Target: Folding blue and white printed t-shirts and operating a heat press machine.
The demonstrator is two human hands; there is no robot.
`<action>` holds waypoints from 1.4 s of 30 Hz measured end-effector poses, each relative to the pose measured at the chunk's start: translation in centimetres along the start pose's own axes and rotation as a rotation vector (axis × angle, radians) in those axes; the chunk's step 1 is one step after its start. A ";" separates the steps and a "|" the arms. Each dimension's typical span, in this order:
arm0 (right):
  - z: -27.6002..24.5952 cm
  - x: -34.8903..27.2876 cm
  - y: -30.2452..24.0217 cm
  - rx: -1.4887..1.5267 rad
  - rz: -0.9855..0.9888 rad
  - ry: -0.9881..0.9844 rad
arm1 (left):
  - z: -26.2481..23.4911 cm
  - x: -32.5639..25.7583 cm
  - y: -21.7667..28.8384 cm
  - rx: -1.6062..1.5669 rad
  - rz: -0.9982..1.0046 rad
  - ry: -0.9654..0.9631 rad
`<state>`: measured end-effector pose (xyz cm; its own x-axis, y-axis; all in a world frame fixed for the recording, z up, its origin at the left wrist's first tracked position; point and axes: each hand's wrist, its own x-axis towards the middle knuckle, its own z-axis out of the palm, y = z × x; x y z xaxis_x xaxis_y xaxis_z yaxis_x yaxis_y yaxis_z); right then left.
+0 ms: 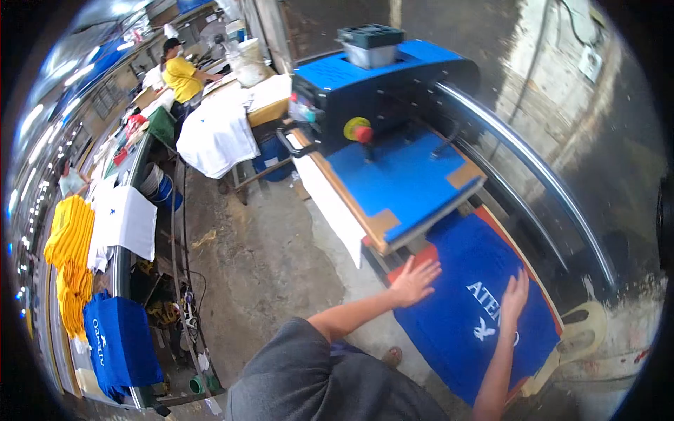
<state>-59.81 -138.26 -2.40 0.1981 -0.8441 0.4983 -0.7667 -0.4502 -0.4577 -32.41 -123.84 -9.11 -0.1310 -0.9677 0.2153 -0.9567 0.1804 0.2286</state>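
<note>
A blue T-shirt [449,309] with white lettering and a small white emblem lies spread over the lower board of a large heat press [393,91]. My left hand [415,282] is at the shirt's left edge by a red patch of the board, fingers spread and holding nothing. Over the white print, my right hand [514,300] rests with its fingers stretched out, hiding part of the lettering. The press's blue-topped plate [400,179] stands just beyond both hands, with a white cloth [330,200] hanging out along its left side.
Chrome rails [526,154] curve along the right by the wall. At left, a long table carries stacked yellow shirts [70,252], a white shirt [126,221] and a blue printed shirt [119,344]. Farther back, a person in yellow [182,77] works near draped white shirts [217,133].
</note>
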 end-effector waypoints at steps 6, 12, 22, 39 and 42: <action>4.9 4.1 -35.9 0.495 -0.636 -0.184 | -1.6 -10.9 -4.8 -0.029 0.178 0.003; 14.5 4.8 -52.9 0.413 -0.968 -0.213 | -2.7 -31.2 -13.1 0.040 -0.376 -0.307; 20.8 6.9 -56.9 -0.104 -0.710 -0.262 | -11.2 -58.7 -17.3 -0.242 -1.762 -0.122; 10.0 0.8 -49.4 -0.076 -0.629 -0.212 | -0.1 -46.8 -15.3 -0.573 -0.992 -0.570; 7.4 -1.0 -46.3 -0.070 -0.602 -0.135 | 0.6 -43.7 -15.6 -0.530 -0.856 -0.688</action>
<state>-20.02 -118.75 12.87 0.6804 -0.4792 0.5545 -0.5333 -0.8427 -0.0739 -11.89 -84.50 -22.68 0.2249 -0.6713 -0.7062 -0.5979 -0.6674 0.4440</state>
